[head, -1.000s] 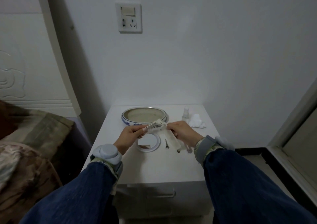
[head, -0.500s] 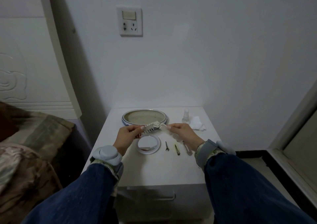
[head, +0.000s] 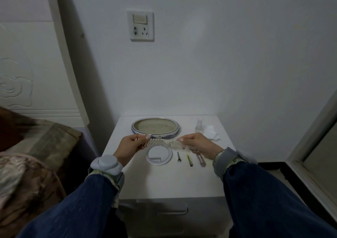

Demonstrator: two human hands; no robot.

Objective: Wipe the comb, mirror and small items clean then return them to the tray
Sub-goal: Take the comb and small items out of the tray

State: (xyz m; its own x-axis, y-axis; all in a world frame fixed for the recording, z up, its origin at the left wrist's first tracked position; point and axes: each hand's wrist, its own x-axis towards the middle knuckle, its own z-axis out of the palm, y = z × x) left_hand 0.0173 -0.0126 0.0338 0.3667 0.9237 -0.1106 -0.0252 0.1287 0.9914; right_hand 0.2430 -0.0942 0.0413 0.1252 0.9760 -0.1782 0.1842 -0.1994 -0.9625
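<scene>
The left hand (head: 129, 147) pinches the toothed end of a pale plastic comb (head: 160, 142). The right hand (head: 197, 144) closes its grip on the other end together with a pale wipe (head: 179, 145). The comb is held level above the white worktop (head: 164, 179), just in front of the oval blue-and-white ceramic tray (head: 156, 128). Below the comb lies a round white-rimmed mirror (head: 159, 155), face up. To its right lie a small dark hair clip (head: 178, 159), a yellow-green clip (head: 189, 160) and a pale oblong clip (head: 201, 161), side by side. A clear small bottle (head: 199, 125) and a crumpled white cloth (head: 211, 132) stand near the rear right corner. A white wall socket (head: 140, 25) is mounted above; a bed (head: 32, 146) adjoins the left side.
</scene>
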